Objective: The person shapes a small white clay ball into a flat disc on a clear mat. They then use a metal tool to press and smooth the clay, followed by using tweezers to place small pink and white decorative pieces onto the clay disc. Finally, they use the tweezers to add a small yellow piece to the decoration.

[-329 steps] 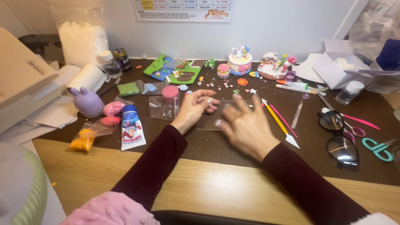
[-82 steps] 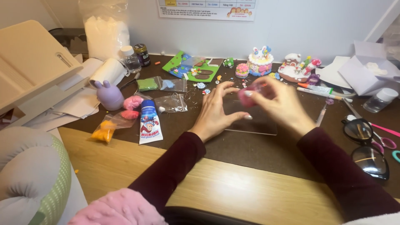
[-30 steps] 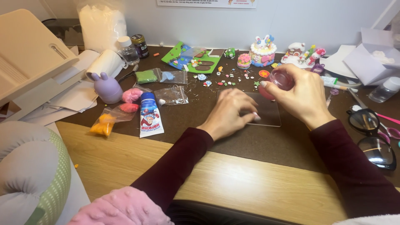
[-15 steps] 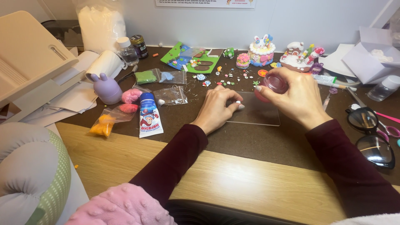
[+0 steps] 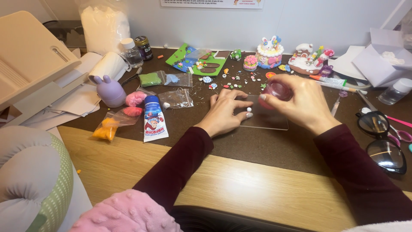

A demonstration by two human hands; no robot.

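Observation:
My right hand (image 5: 300,103) is curled around a round pink ball of clay (image 5: 277,91), held just above a clear flat plastic sheet (image 5: 269,122) on the dark desk mat (image 5: 266,146). My left hand (image 5: 225,112) lies palm down on the left edge of that sheet, fingers pointing right. A tiny white clay bead (image 5: 249,114) sits at its fingertips.
A glue tube (image 5: 154,120), bags of coloured clay (image 5: 112,124) and a purple bunny figure (image 5: 110,91) lie to the left. Small clay cakes (image 5: 269,50) and a green clay board (image 5: 201,60) stand at the back. Glasses (image 5: 382,137), scissors and pens are at the right.
My left hand has flattened onto the clear sheet beside the white bead. My right hand has kept the pink ball and stayed nearly in place.

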